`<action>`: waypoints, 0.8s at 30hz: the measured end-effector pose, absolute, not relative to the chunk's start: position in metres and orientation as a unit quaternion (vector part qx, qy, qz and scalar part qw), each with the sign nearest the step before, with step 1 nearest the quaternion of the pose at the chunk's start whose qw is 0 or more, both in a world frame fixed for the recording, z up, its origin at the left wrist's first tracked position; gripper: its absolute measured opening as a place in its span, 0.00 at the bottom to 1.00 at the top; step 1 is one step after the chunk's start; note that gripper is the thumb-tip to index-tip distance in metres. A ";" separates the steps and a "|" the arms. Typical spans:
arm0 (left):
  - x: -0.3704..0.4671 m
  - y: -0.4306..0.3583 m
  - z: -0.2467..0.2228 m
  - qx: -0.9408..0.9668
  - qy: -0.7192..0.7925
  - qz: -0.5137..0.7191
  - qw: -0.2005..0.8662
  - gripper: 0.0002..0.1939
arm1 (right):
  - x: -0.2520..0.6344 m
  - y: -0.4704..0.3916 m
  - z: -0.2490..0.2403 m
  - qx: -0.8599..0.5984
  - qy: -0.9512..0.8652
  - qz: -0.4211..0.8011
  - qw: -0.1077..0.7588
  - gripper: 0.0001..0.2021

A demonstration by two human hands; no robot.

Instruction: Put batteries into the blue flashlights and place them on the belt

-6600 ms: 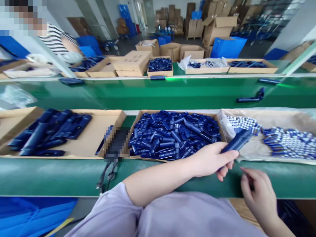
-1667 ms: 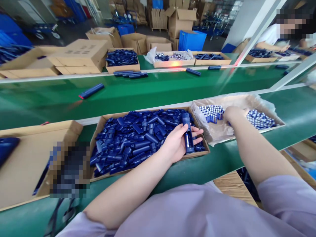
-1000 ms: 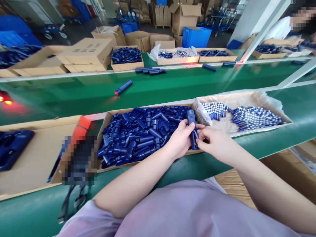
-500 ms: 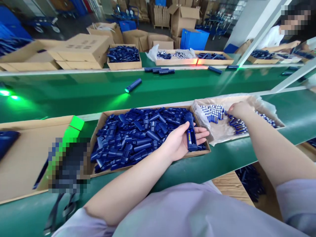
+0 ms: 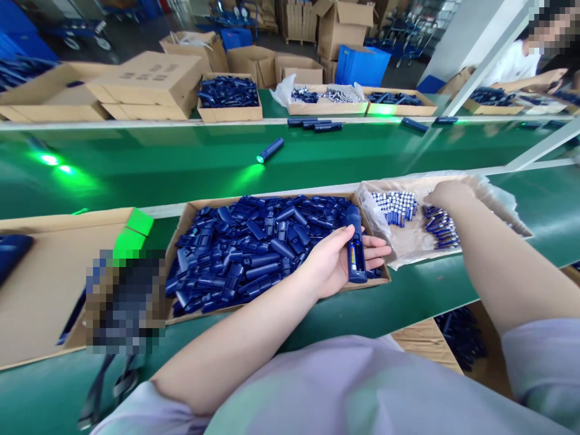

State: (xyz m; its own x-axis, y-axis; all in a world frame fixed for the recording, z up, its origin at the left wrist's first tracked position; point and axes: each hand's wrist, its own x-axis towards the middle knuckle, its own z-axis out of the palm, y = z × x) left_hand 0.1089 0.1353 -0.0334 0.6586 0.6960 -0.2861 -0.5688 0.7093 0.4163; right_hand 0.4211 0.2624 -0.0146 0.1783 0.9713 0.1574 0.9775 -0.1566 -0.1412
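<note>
Across the palm and fingers of my left hand [image 5: 333, 260] lies a dark blue flashlight [image 5: 356, 244], its thumb pressing on the side. The flashlight's battery compartment is uncovered, and a battery [image 5: 354, 256] shows inside. Under that hand is a carton [image 5: 387, 279] heaped with dark blue plastic flashlight parts [image 5: 254, 248]. My right hand [image 5: 453, 196] reaches into a lined box [image 5: 410, 246] of small blue and silver batteries [image 5: 395, 207]. Its fingers are bunched together at the batteries; whatever they pinch is hidden.
A lit flashlight [image 5: 270, 150] lies on the green conveyor belt [image 5: 190, 160], with several more near its far edge. Beyond stand cartons of blue parts [image 5: 229, 92] and batteries. A large carton [image 5: 31, 290] and a black strap [image 5: 97, 386] are at left. Another person's arm [image 5: 530, 81] works at far right.
The flashlights on the belt have shifted right in view. A red glow by the far cartons has turned green. Both hands keep nearly the same places, the left still holding the flashlight.
</note>
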 end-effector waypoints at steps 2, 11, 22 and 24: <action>0.109 0.135 -0.034 0.140 0.216 0.370 0.893 0.11 | 0.406 0.239 0.003 -0.778 -0.618 -0.002 0.113 0.13; 0.113 0.136 -0.042 0.135 0.196 0.427 0.872 0.03 | 0.262 0.078 -0.014 -0.551 -0.775 0.031 0.308 0.07; 0.115 0.132 -0.046 0.202 0.218 0.428 0.853 0.07 | 0.266 0.079 -0.016 -0.553 -0.792 -0.041 0.256 0.03; 0.116 0.131 -0.046 0.216 0.227 0.429 0.848 0.08 | 0.269 0.078 -0.019 -0.562 -0.787 -0.019 0.253 0.04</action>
